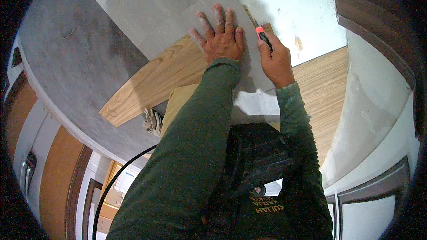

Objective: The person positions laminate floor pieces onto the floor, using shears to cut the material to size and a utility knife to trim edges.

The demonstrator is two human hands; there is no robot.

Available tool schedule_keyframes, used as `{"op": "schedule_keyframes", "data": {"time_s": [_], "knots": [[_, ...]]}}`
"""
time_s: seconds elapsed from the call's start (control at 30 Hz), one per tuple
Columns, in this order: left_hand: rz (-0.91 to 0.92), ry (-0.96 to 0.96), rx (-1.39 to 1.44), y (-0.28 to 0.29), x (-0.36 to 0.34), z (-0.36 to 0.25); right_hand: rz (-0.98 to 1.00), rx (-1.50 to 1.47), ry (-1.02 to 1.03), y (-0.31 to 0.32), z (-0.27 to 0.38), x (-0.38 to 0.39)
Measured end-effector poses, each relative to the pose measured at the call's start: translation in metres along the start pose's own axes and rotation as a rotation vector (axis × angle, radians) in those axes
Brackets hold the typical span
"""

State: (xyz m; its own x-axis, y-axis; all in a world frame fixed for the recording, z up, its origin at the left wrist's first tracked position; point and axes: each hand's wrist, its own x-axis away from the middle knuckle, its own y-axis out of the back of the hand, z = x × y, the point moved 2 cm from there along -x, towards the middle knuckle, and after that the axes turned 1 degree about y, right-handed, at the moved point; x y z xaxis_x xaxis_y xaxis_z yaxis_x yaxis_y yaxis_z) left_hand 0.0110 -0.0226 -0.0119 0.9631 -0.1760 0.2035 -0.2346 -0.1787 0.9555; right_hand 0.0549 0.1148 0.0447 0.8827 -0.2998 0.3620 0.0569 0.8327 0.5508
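My left hand (222, 44) is spread flat on a pale grey plank (202, 9), dusty white on its fingers. Just to its right, my right hand (275, 60) grips a red and black utility knife (262, 36), whose blade points up and away over the grey surface. A wood-grain plank (133, 93) lies slantwise below and left of my left hand, partly hidden by my arm. More wood-grain flooring (327, 89) lies to the right of my right forearm.
Dark grey floor (89, 49) extends at the left, with a crumpled cloth (152, 122) near the loose plank. A whitish surface (302, 4) is beyond the knife. Dark brown steps or trim (373, 26) curve at upper right; doors and panels (60, 182) show at the rim.
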Motion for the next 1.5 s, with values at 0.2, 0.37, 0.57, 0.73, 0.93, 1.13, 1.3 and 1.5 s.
{"op": "schedule_keyframes", "data": {"time_s": [0.2,0.37,0.57,0.73,0.93,1.13,1.3,1.5], "knots": [[0.040,-0.004,0.032,0.002,-0.001,-0.002,0.056,0.108,0.022,-0.001,-0.001,-0.007],[0.029,0.004,0.040,0.003,-0.001,0.000,0.059,0.150,0.053,-0.005,0.001,-0.007],[0.032,0.006,0.031,0.002,0.000,0.000,0.070,0.200,0.142,-0.006,0.006,-0.007],[0.023,0.003,0.019,0.003,0.001,-0.001,0.231,0.378,0.077,-0.003,0.020,-0.016],[-0.002,0.000,0.046,0.001,0.000,0.001,0.179,0.286,-0.055,-0.011,0.008,-0.016],[-0.001,0.008,0.046,0.003,0.000,-0.001,0.140,0.228,0.012,-0.012,0.001,-0.017],[-0.011,-0.001,0.026,-0.002,-0.001,0.001,0.141,0.213,0.000,-0.011,0.001,-0.018],[0.008,0.007,0.041,0.002,-0.003,-0.001,0.166,0.287,0.002,-0.010,0.007,-0.020]]}}
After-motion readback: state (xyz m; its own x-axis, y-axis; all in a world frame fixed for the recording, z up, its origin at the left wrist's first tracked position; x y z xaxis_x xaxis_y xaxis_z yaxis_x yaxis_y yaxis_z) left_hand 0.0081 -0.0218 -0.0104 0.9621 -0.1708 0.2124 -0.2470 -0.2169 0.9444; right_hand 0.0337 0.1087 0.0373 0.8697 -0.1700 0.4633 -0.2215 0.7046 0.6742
